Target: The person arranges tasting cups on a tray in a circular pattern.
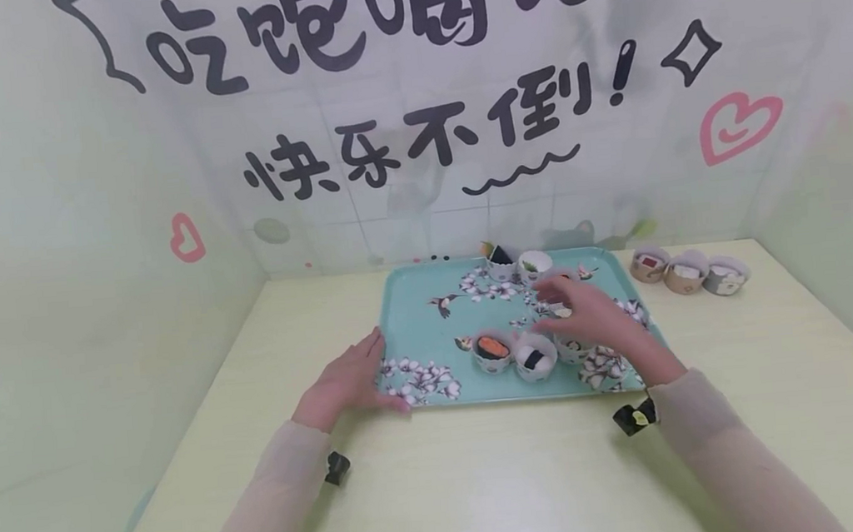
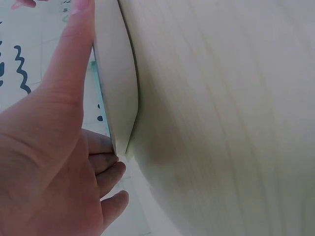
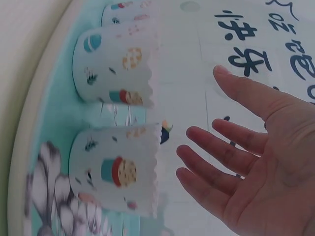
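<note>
A turquoise tray (image 1: 415, 309) with printed blossoms and birds lies on the table. My left hand (image 1: 348, 376) rests at its front left corner, fingers along the left side; in the left wrist view the thumb runs along the tray edge (image 2: 118, 83). Above the tray's right part hovers my right hand (image 1: 591, 311), fingers spread and holding nothing. Below it stand paper cups: one with orange-topped sushi (image 1: 492, 348), one with a rice ball (image 1: 535, 356), and a third (image 1: 573, 350) partly hidden. The right wrist view shows a scallop-rimmed cup (image 3: 115, 172) beside the fingers.
At the tray's back edge stand a cup with a dark wedge (image 1: 502, 264) and a white cup (image 1: 535, 264); another behind my right hand is mostly covered. Off the tray, back right, three cups (image 1: 688, 273) stand in a row. A lettered curtain (image 1: 356, 138) hangs behind.
</note>
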`<state>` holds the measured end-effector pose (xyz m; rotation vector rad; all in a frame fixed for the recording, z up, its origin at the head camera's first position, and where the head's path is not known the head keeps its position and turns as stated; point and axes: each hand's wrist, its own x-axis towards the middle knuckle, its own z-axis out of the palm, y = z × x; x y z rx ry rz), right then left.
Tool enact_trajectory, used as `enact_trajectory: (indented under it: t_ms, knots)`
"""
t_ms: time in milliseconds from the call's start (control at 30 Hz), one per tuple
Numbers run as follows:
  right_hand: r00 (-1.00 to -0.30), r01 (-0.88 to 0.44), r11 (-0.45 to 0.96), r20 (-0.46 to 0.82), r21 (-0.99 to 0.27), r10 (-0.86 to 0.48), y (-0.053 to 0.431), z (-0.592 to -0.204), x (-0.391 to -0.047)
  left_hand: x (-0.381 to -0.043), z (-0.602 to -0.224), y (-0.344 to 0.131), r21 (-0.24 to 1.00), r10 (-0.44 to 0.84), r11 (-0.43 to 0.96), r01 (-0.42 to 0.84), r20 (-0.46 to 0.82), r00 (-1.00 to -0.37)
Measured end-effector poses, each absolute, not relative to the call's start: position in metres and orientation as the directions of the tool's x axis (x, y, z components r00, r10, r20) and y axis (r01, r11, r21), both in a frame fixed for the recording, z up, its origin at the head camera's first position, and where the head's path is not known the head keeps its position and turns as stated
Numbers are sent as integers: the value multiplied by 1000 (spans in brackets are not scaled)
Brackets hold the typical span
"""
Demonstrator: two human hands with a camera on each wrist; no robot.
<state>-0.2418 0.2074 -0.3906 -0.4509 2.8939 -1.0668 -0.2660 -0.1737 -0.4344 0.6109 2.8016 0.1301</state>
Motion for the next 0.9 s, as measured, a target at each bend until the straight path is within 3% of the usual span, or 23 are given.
enact_trajectory:
  t_ms: [300, 900]
  knots:
    - [-968, -228, 678, 90, -699, -233, 239, -388, -238, -265, -433, -173, 144, 420, 907, 396, -246, -873]
    - [-991, -131, 721, 72, -681, -112, 275, -385, -232, -266, -433, -174, 152, 417, 908, 390, -248, -875]
